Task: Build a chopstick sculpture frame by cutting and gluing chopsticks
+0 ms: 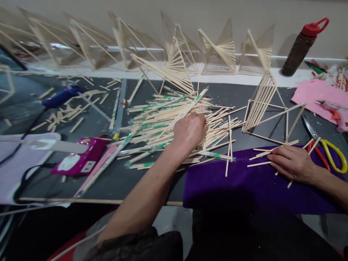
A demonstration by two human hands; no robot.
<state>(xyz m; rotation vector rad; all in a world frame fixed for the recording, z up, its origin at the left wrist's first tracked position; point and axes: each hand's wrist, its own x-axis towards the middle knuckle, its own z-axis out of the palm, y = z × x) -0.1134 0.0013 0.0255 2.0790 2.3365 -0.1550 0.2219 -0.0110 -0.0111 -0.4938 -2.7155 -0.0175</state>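
My left hand (pixel 190 127) is closed among a heap of thin wooden chopsticks (pixel 152 121), many still in clear wrappers with green print. Its fingertips are partly hidden, but they press into loose sticks at the heap's right side. On the right, my right hand (pixel 292 162) is closed over several chopsticks (pixel 259 164), whose ends jut out on both sides of it. Under that hand lies a purple cloth (pixel 217 185). Just behind it stands a frame of glued sticks (pixel 259 105) with a fan of parallel sticks on its left.
Finished stick frames (pixel 220 50) line the back ledge beside a dark bottle (pixel 299 49) with a red lid. Scissors (pixel 330 150) and a glue gun (pixel 334 107) on pink sheet are at right. At left lie a blue glue gun (pixel 63 96), stick offcuts (pixel 63 114) and a magenta power strip (pixel 81 157).
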